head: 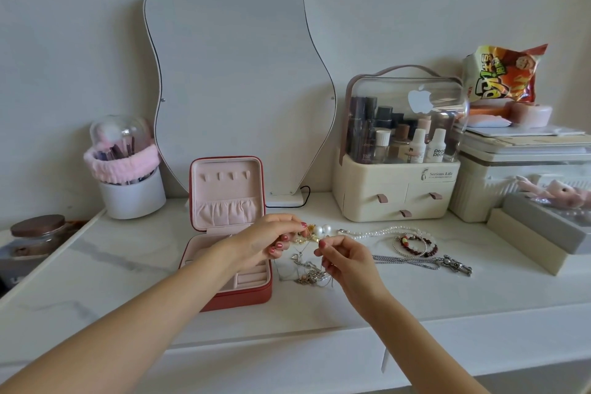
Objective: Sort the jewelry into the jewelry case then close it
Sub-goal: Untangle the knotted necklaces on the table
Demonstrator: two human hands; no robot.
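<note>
1. The left hand is raised just above the counter, its fingers curled and pinching a small gold piece of jewelry at the fingertips.
2. The right hand sits just beside the left, fingers curled, thumb and forefinger pinching the other end of the same gold piece; fine chain hangs down between the two hands.
3. Two pearl earrings show just beyond the fingertips of both hands; whether they are held or lying on the counter I cannot tell.
4. Under and just below the right hand lies a tangled heap of silver chains.
5. Beyond the right hand, further out to its right, lie a pearl necklace, beaded bracelets and a silver chain with a clasp.
6. The jewelry case, red outside and pink inside, stands open under the left wrist, lid upright.
</note>
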